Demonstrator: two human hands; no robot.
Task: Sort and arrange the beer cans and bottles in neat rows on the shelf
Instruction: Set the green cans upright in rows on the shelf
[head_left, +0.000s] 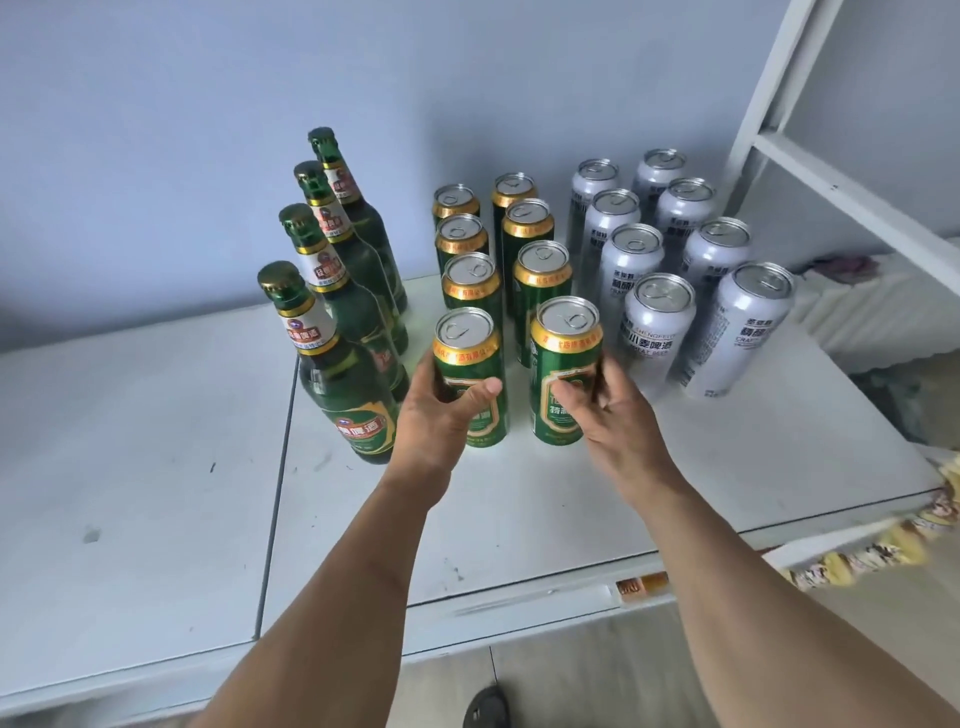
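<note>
Several green beer bottles (332, 338) stand in one row at the left of the white shelf top (156, 467). In the middle, green cans with gold rims form two rows. My left hand (441, 410) grips the front can of the left row (467, 358). My right hand (608, 410) grips the front can of the right row (563, 353). Both cans stand upright on the surface. Silver cans (657, 322) stand in two rows at the right.
A white metal frame (810, 156) rises at the back right. A pale wall runs behind the rows. Patterned cloth (883, 545) hangs at the right edge. A seam (275, 493) splits the surface, and the floor lies below the front edge.
</note>
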